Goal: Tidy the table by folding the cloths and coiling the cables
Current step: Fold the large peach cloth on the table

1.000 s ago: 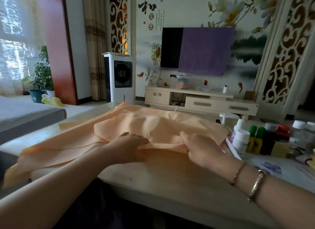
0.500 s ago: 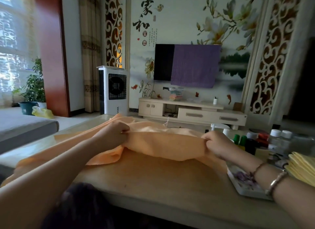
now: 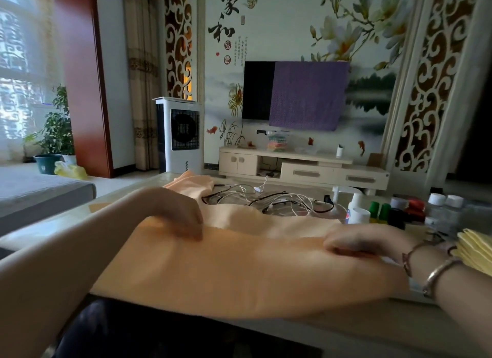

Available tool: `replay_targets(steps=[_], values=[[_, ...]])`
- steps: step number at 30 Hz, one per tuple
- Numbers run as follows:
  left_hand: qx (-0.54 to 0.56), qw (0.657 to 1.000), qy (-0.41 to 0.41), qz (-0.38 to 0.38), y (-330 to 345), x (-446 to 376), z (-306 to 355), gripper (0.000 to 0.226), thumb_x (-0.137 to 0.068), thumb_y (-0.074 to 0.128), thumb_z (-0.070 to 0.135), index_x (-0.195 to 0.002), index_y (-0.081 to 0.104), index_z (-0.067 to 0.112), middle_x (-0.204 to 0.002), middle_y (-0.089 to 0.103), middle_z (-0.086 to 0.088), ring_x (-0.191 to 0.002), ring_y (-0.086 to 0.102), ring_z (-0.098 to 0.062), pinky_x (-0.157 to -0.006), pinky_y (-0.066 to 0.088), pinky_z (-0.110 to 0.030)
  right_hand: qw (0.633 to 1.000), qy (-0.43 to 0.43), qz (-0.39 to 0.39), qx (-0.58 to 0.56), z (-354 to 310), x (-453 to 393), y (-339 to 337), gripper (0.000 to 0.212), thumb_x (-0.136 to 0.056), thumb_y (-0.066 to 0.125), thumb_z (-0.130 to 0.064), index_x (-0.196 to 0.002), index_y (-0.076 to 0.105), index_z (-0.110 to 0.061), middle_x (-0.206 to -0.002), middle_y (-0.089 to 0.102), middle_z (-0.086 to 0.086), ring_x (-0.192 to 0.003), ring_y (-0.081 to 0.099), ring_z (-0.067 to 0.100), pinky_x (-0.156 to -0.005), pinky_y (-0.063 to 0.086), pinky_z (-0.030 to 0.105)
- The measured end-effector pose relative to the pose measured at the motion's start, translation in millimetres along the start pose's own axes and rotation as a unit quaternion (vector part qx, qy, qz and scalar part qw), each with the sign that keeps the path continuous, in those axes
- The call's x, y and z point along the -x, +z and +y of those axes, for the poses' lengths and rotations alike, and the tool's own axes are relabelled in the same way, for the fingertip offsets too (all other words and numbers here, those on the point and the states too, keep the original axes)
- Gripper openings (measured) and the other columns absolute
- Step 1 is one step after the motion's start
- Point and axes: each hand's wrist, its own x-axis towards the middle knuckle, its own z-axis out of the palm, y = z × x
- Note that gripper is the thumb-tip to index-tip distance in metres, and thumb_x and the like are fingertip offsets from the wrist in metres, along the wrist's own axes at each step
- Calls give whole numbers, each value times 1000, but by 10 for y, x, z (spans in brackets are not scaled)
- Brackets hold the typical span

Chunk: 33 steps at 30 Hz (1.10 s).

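1. The orange cloth (image 3: 239,272) is spread across the table (image 3: 372,328), its long axis running from the left hand (image 3: 181,219) to the right hand (image 3: 364,244); the near edge hangs a little over the table's front.
2. The left hand is laid on the cloth's far left edge with fingers bent down and tips on the fabric. Whether the edge is pinched under them cannot be told.
3. The right hand is set on the far right edge, fingers curled low with the thumb beneath — a pinch on the fabric is judged likely, not certain.
4. A second layer of the same cloth is seen just beyond both hands, so one fold is judged already made.
5. The next fold is judged to turn on that long axis: one end would be carried toward the other, and each hand is already at its own end, neither nearer.
6. The cables (image 3: 269,200) lie beyond the hands, partly on the cloth's far layer — thin black and white cords in a loose tangle, not yet coiled.
7. The cloth looks soft, matte and limp, with shallow ripples between the hands.
8. A yellow cloth stack (image 3: 476,251) lies just right of the right wrist; small bottles (image 3: 383,211) stand beyond it.
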Motion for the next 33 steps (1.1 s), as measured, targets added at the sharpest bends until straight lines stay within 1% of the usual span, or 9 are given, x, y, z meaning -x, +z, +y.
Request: replay_targets(steps=[2,4,7,10,13,21,25,29,33], values=[[-21,996,35,82,40,-141,-45,10,-90,62,25,-82,66,20,-70,58,9,-63,51,-4,-59,42,-13,995,1,90,44,-6,-154,15,21,-93,42,-10,-93,63,-9,-101,58,11,-93,54,24,-66,44,22],[-37,986,43,157,101,-298,-109,8,-88,62,21,-81,66,23,-79,61,5,-75,56,-11,-75,48,-24,981,11,173,86,35,-303,27,23,-93,40,-15,-76,55,-19,-94,53,12,-90,53,24,-57,37,26],[-56,963,14,264,223,-598,-233,15,-86,59,31,-72,58,35,-94,63,1,-91,59,-23,-85,50,-37,964,32,232,127,45,-569,57,18,-91,41,-18,-76,51,-22,-106,57,16,-118,49,33,-73,38,30],[-35,939,-10,341,326,-940,-339,10,-89,55,36,-84,64,34,-90,55,5,-81,51,-16,-66,43,-27,941,40,279,186,38,-910,71,26,-91,42,-20,-100,66,-15,-111,65,10,-116,52,30,-92,40,32],[-1,932,-6,362,390,-1235,-383,15,-92,51,32,-78,56,35,-80,53,6,-72,48,-17,-57,31,-29,925,34,309,217,142,-1235,82,26,-89,41,-22,-93,66,-16,-98,68,8,-103,60,30,-95,46,38],[14,936,36,351,396,-1616,-432,10,-91,50,30,-81,51,31,-89,52,6,-96,45,-21,-88,36,-34,914,28,332,232,356,-1587,117,24,-92,46,-25,-103,65,-15,-100,68,7,-96,63,29,-79,48,35],[-8,931,51,360,400,-1707,-408,11,-94,46,32,-84,46,28,-87,47,9,-97,45,-20,-82,28,-30,911,86,320,245,346,-1634,112,30,-94,44,-25,-114,66,-20,-122,62,6,-123,50,29,-101,38,38],[-29,931,28,364,361,-1748,-362,13,-95,44,37,-89,50,27,-108,59,8,-109,48,-21,-88,27,-34,909,107,316,249,357,-1648,76,32,-92,41,-20,-115,63,-18,-126,61,6,-129,43,28,-106,32,36],[-88,933,-17,349,398,-1759,-341,28,-94,46,42,-114,48,23,-129,47,1,-120,39,-27,-102,27,-41,907,86,337,238,316,-1565,74,26,-94,40,-18,-118,48,-13,-124,58,7,-124,45,29,-99,35,36]])
